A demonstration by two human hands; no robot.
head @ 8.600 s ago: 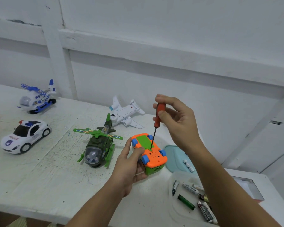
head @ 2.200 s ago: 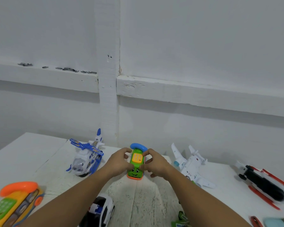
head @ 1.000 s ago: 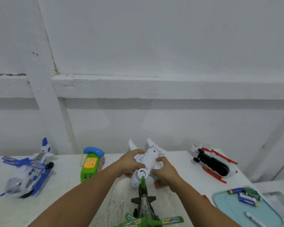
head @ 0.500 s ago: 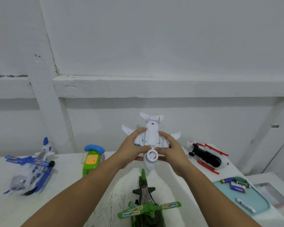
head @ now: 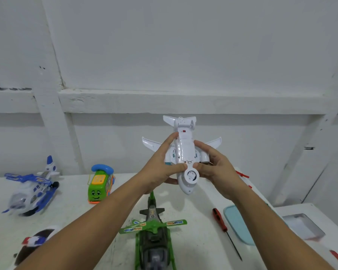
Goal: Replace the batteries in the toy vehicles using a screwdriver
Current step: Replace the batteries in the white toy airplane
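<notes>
1. Head view: I hold the white toy plane [head: 184, 145] in the air above the desk [head: 70, 195], its belly facing me and its nose toward me.
2. My left hand [head: 160, 170] grips one side of the body and my right hand [head: 219, 170] grips the other; both thumbs lie near the round part behind the nose.
3. A red-handled screwdriver [head: 220, 220] lies on the desk just beside a light blue tray [head: 236, 225], apart from my hands.
4. A green helicopter [head: 154, 236] stands below the plane; a blue helicopter [head: 31, 191] and a green toy phone [head: 99, 187] are at the left.
</notes>
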